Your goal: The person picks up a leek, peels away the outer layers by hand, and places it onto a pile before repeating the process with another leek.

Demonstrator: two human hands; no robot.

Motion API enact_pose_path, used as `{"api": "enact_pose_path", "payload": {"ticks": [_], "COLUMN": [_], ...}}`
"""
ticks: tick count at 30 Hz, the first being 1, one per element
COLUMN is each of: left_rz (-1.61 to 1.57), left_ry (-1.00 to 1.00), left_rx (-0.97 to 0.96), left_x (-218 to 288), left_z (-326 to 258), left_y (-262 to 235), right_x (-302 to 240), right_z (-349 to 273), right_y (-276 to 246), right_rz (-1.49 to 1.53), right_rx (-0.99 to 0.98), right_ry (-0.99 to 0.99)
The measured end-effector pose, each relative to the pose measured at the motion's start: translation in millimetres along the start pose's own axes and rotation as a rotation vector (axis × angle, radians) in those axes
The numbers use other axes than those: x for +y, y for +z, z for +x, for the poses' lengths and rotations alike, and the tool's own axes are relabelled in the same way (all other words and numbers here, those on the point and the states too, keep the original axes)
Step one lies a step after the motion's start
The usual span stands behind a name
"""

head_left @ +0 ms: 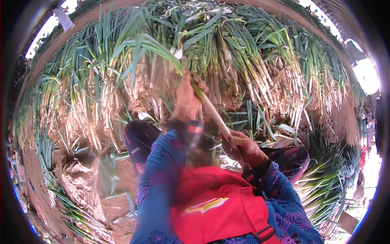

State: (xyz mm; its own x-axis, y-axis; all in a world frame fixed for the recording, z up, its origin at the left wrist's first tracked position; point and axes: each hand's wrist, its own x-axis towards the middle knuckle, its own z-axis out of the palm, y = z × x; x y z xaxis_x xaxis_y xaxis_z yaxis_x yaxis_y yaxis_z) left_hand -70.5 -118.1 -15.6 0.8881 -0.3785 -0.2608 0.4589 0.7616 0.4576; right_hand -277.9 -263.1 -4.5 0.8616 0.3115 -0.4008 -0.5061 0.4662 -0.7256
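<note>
I hold one leek (211, 110) slanting across the middle of the view. My left hand (187, 97) grips it up where the white stalk turns into green leaves, which arch away to the upper left. My right hand (243, 147) is closed on the lower white end near my lap. Both sleeves are blue patterned cloth, and a red apron (211, 203) covers my front.
A long heaped wall of leeks (252, 69), roots facing me and green tops up, fills the view ahead. Another bundle of leeks (325, 179) lies at my right. Peeled leaves and husks (81, 191) lie on bare earth at my left. My knees (140, 138) point forward.
</note>
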Motion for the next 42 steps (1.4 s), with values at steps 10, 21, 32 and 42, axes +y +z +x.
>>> {"api": "enact_pose_path", "payload": {"ticks": [10,21,32,42], "left_rz": [0.731,0.096,0.335,0.260], "left_ry": [-0.130,0.009,0.434,0.788], "left_rx": [-0.254,-0.213,0.111,0.205], "left_x": [-57.2,-9.2,8.6,90.3], "left_z": [-98.1,-44.9,-75.9,-129.9], "left_y": [-2.5,-10.4,6.0,-1.7], "right_x": [-25.0,-21.1,-21.3,-35.5], "right_z": [1.3,3.1,57.2,63.5], "right_y": [10.1,14.6,35.4,99.0], "right_rz": [-0.027,-0.062,-1.166,-1.341], "right_rx": [0.016,-0.058,0.169,-0.168], "right_ry": [-0.078,0.014,-0.484,-0.502]}}
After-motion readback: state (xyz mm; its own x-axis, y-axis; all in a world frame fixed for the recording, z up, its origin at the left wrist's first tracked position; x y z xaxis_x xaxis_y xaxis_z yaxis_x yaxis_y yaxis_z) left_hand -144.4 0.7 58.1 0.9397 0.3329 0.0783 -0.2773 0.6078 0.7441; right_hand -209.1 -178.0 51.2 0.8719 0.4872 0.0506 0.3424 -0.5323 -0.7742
